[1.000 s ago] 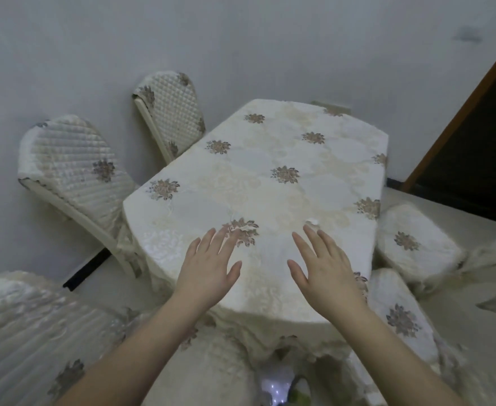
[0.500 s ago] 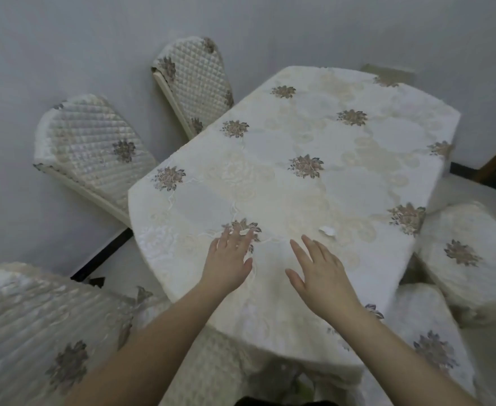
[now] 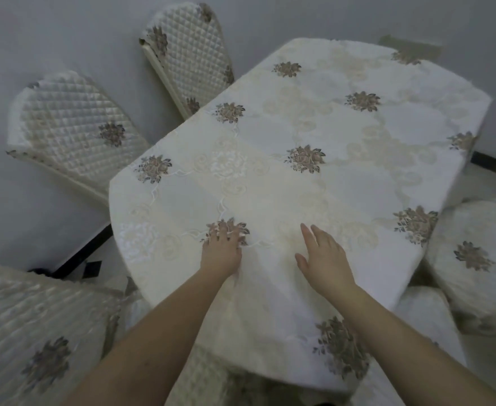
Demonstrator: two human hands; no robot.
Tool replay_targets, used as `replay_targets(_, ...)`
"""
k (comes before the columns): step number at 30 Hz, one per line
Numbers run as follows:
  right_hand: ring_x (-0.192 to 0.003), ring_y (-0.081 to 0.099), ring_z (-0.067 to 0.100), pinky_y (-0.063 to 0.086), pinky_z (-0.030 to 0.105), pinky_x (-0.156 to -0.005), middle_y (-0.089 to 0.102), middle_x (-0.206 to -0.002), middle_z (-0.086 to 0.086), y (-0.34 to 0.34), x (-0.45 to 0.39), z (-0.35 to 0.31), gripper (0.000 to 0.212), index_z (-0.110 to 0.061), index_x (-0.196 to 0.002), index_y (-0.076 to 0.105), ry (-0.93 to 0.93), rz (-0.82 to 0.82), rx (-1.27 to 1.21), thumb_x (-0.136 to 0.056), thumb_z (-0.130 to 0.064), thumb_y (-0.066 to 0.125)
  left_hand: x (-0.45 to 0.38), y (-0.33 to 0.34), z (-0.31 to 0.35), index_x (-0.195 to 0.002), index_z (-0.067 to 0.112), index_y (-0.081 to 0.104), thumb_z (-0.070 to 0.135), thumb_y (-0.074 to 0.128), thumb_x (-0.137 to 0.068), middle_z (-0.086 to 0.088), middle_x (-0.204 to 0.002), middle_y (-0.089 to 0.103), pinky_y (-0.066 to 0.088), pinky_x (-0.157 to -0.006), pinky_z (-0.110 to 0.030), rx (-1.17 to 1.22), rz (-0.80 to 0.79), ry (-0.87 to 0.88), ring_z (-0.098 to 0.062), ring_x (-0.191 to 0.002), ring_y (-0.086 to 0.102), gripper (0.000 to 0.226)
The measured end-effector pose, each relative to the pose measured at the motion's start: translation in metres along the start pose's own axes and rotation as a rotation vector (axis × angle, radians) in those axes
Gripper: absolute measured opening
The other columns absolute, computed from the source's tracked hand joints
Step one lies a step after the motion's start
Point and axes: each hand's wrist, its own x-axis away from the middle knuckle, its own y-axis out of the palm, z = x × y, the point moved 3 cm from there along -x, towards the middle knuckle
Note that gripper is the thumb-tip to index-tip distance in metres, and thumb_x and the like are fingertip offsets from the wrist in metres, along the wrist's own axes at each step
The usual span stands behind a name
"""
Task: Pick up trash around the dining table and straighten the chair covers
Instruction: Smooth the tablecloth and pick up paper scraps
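Cream tablecloth (image 3: 299,183) lies under both flat, spread hands, left (image 3: 222,250) and right (image 3: 326,259).

I see a cream and white tablecloth (image 3: 285,177) with pale scroll embroidery and scattered brown-grey flower motifs. The chair covers on the left, far (image 3: 188,51), middle (image 3: 74,127) and near (image 3: 30,341), are cream, diamond-quilted, each bearing the same flower. The right seat cover (image 3: 472,259) is white with one flower; the wall (image 3: 50,30) is plain grey.
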Motion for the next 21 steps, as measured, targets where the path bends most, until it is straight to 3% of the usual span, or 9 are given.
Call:
replay_targets(3, -0.142, 0.021, 0.027, 0.024, 0.042, -0.112, 0.021, -0.156, 0.01, 0.006, -0.021, 0.016, 0.066, -0.019, -0.152, 0.01, 0.045, -0.002, 0.006, -0.097, -0.037, 0.043, -0.004, 0.007, 0.0, -0.15, 0.019, 0.022, 0.026, 0.037, -0.098, -0.016, -0.158, 0.016, 0.036, -0.103, -0.051, 0.013, 0.005, -0.013, -0.039, -0.141, 0.021, 0.055)
replay_targets(5, -0.142, 0.021, 0.027, 0.024, 0.042, -0.111, 0.022, -0.156, 0.01, 0.01, -0.031, 0.025, 0.066, -0.018, -0.152, 0.011, 0.068, -0.002, 0.016, -0.097, -0.034, 0.043, -0.005, 0.007, 0.001, -0.147, 0.016, 0.029, 0.019, 0.042, -0.095, -0.017, -0.152, 0.029, 0.042, -0.097, -0.047, 0.037, 0.031, -0.008, -0.036, -0.136, 0.031, 0.054)
replay_targets(8, -0.14, 0.024, 0.027, 0.027, 0.043, -0.109, 0.025, -0.154, 0.011, 0.02, -0.04, 0.04, 0.062, -0.019, -0.151, 0.015, 0.096, -0.01, 0.024, -0.096, -0.028, 0.042, -0.003, 0.003, 0.003, -0.125, 0.017, 0.055, 0.012, 0.049, -0.089, -0.013, -0.119, 0.056, 0.047, -0.082, -0.043, 0.145, 0.086, 0.008, -0.033, -0.116, 0.048, 0.037)
replay_targets(12, -0.13, 0.038, 0.028, 0.035, 0.044, -0.1, 0.038, -0.145, 0.008, 0.033, -0.048, 0.055, 0.048, -0.022, -0.147, 0.026, 0.131, -0.013, 0.013, -0.1, -0.031, 0.033, 0.005, -0.003, 0.008, -0.103, 0.012, 0.065, 0.01, 0.062, -0.082, -0.012, -0.096, 0.062, 0.048, -0.07, -0.042, 0.212, 0.205, 0.045, -0.034, -0.097, 0.056, 0.022)
replay_targets(17, -0.101, 0.048, 0.03, 0.039, 0.039, -0.079, 0.054, -0.114, 0.01, 0.04, -0.051, 0.061, 0.03, -0.016, -0.124, 0.052, 0.1, 0.087, 0.029, -0.098, -0.025, 0.039, 0.013, -0.014, 0.016, -0.087, 0.009, 0.063, 0.014, 0.066, -0.081, -0.01, -0.086, 0.06, 0.047, -0.062, -0.039, 0.27, 0.281, 0.086, -0.032, -0.082, 0.059, 0.009)
replay_targets(21, -0.091, 0.048, 0.029, 0.033, 0.035, -0.071, 0.053, -0.103, 0.011, 0.041, -0.054, 0.061, 0.021, -0.011, -0.11, 0.059, 0.103, 0.102, 0.015, -0.093, -0.013, 0.047, 0.023, -0.024, 0.02, -0.084, 0.013, 0.048, 0.029, 0.052, -0.094, -0.006, -0.082, 0.055, 0.037, -0.064, -0.038, 0.37, 0.205, 0.031, -0.031, -0.081, 0.054, 0.019)
